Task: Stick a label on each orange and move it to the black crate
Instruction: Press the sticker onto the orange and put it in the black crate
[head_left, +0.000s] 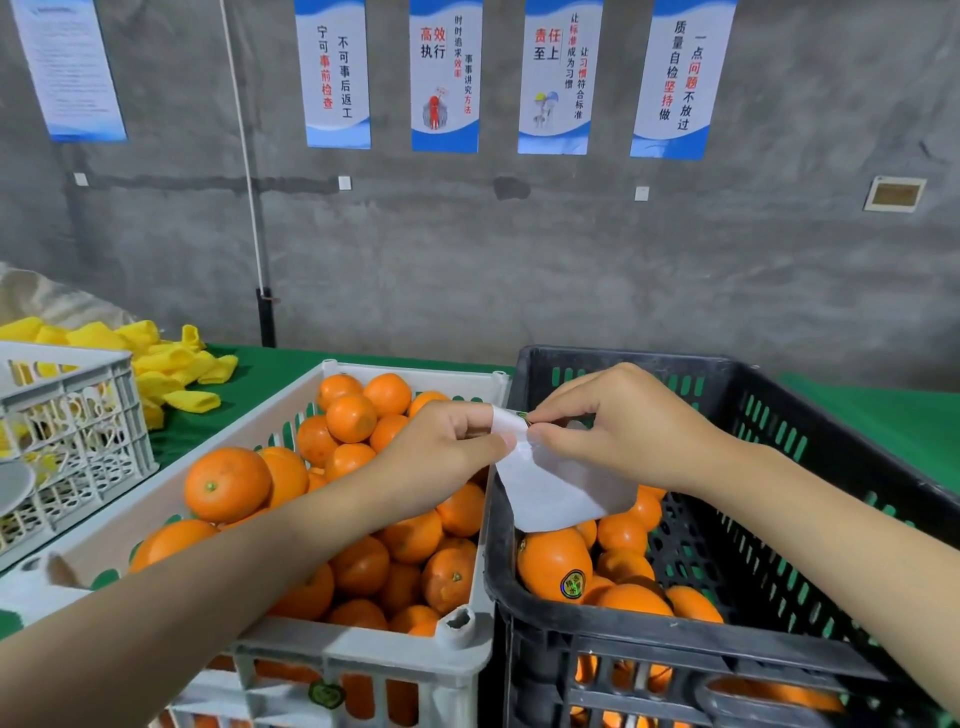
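1. Left hand (441, 452) pinches the top edge of a white label backing sheet (561, 493), thumb against fingers.
2. Right hand (618, 431) is just beside the left, its fingertips pinching a small green label (522, 415) at the sheet's top.
3. Sheet hangs below both hands, over the black crate (727, 644).
4. Labelled orange (553, 564) lies in the black crate, under the right hand.
5. Unlabelled oranges (227, 483) fill the white crate (363, 647) below the left hand.

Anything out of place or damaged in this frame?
A green sticker is stuck on the white crate's outer front wall, not on fruit. Otherwise nothing stands out; the left hand and right hand hold the label sheet.
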